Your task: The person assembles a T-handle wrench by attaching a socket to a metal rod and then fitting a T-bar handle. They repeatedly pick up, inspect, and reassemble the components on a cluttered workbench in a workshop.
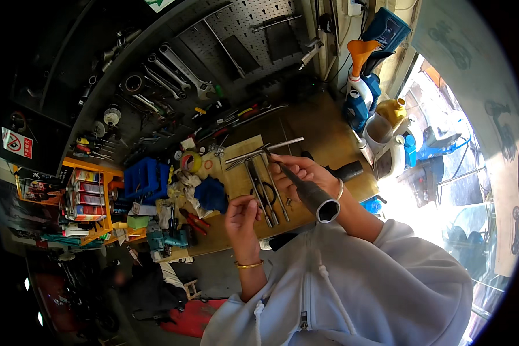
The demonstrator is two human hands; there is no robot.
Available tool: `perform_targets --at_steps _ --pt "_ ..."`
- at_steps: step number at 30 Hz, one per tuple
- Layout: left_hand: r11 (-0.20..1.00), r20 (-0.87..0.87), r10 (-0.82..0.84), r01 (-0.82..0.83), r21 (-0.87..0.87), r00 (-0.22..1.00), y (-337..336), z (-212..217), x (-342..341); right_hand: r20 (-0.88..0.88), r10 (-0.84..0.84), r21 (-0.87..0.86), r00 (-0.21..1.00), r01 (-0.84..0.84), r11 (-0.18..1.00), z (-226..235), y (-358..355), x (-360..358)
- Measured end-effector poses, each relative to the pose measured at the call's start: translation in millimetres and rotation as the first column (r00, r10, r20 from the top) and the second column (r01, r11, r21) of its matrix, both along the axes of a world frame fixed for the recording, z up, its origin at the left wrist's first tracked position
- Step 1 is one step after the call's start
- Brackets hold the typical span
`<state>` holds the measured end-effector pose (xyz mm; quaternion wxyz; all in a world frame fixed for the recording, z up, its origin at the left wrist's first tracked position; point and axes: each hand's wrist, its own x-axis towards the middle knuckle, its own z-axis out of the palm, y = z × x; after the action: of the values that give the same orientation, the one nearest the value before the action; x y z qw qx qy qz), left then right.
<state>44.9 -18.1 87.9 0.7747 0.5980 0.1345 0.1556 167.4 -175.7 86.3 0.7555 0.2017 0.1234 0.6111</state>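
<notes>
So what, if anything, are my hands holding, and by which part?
Your right hand holds a grey metal hexagonal-socket wrench by its slim shaft; whether your left hand holds anything, I can't tell.

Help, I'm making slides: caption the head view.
Right hand holding a socket wrench at a workbench, left hand close by.

**Socket tool [312, 196] in your right hand [320, 177]**

Hex opening faces up toward you. Your left hand [243, 222], fingers curled, is near the metal T-handle tools [265, 191] lying on the table [323, 127]. Red-handled pliers [194, 221] and blue cloth [211, 195] left of it. Wrenches [184, 70] up on the wall; orange funnel [360, 55] and bottles [356, 112] far right.
</notes>
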Motion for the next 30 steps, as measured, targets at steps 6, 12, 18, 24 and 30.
perform_targets --at_steps 6,12,18,24,30 --pt "1.000 0.009 -0.004 0.004 0.004 1.000 14 -6 4 0.124 -0.095 -0.095 0.988 0.107 0.990 -2 7 3" --pt "0.994 0.027 0.113 -0.112 -0.016 0.993 59 -10 7 0.620 -0.128 -0.459 0.774 0.490 0.741 -1 18 2" --pt "0.971 0.051 0.237 -0.236 -0.021 0.970 93 -11 8 0.876 0.150 -0.479 0.458 0.794 0.373 -6 29 1" --pt "0.972 0.100 0.230 -0.233 0.020 0.968 99 -19 5 0.920 0.335 -0.280 0.202 0.938 0.204 -23 31 6" --pt "0.992 0.031 0.123 -0.123 0.015 0.992 65 -15 17 0.899 0.427 -0.183 0.095 0.969 0.169 -21 29 -1"
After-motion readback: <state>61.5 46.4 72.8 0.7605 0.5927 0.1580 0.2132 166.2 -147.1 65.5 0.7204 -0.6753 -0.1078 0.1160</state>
